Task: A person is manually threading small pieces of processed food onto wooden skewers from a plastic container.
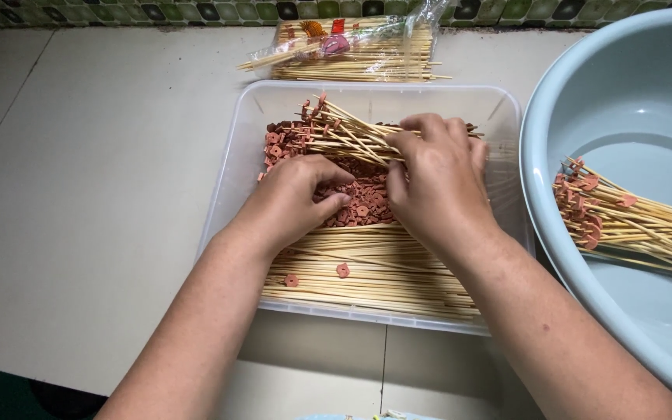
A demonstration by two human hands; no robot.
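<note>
Two hands are working inside one clear plastic box (pixel 231 163) that is sitting on a pale table (pixel 103 194). The right hand (pixel 437 187) is closing its fingers around a bunch of thin wooden sticks (pixel 348 136), too many to count. The sticks in that bunch are lying almost flat, with their long way going left to right, and the tips with small reddish-brown pieces on them are pointing up and to the left. The left hand (pixel 297 198) is resting with bent fingers on a heap of small reddish-brown pieces (pixel 363 204) in the middle of the box; I cannot tell if it is pinching one. Many bare sticks (pixel 375 268) are lying flat at the near side of the box, running left to right, and two loose pieces are sitting on top of them. One big pale blue bowl (pixel 542 155) is standing just beside the right edge of the box, holding a pile of loaded sticks (pixel 631 225) with their tips pointing left. One plastic bag of sticks (pixel 351 50) is lying behind the box, close to the tiled wall. Lots of open table is showing to the left of the box
</note>
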